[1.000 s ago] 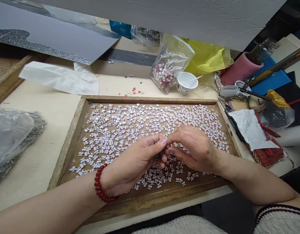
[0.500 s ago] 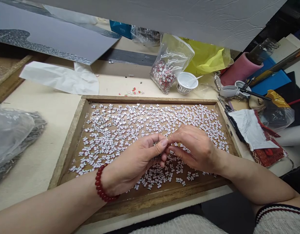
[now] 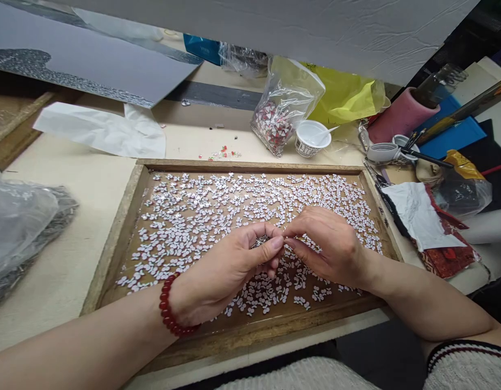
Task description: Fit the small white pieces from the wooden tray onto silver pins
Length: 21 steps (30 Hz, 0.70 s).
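Observation:
My left hand (image 3: pixel 246 252), with a dark red bead bracelet (image 3: pixel 169 309) at its wrist, curls around a small heap of thin silvery metal pieces (image 3: pixel 260 242). Its thumb presses against the forefinger. Right at that thumb's tip, my right hand (image 3: pixel 326 244) pinches with thumb and forefinger. Whatever lies in this pinch is too small to make out. Both hands hover above a shallow wooden-framed tray (image 3: pixel 112 233). Across its brown base lie many small white cherry-shaped pieces (image 3: pixel 181 216), spread in a loose layer.
Behind the tray stand a clear bag (image 3: pixel 275 122) of red and white pieces and a white cup (image 3: pixel 313 138) with a stick. Tiny red bits (image 3: pixel 224 151) lie nearby. At left is a plastic bag (image 3: pixel 26 233) of grey metal pieces; at right, a red patterned cloth (image 3: pixel 449 262).
My right thumb has come up toward its forefinger, narrowing the pinch. My left thumb has shifted slightly to the right, and more of the metal pieces show.

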Motion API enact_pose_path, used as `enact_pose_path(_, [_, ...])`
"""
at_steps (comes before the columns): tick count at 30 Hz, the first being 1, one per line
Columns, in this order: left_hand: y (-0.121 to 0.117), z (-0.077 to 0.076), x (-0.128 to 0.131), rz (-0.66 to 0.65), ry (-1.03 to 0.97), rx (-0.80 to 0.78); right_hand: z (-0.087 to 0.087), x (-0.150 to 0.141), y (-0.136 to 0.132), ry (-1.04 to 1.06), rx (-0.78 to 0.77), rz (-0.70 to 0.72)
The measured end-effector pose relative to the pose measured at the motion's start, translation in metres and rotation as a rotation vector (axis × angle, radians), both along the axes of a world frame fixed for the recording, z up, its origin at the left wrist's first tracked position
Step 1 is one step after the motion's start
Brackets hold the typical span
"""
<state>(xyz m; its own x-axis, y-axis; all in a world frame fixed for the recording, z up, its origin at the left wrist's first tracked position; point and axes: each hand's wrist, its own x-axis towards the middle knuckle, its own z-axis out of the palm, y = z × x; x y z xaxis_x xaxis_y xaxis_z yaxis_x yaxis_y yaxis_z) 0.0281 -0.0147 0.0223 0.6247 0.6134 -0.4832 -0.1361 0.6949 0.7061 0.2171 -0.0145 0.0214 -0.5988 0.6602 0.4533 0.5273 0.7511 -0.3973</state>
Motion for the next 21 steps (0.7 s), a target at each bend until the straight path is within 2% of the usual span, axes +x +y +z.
enact_pose_path(21, [-0.0001,-0.0003,0.0006,-0.016,-0.001,-0.015,0.0028,-0.0015,0.0009,0.011,0.011,0.019])
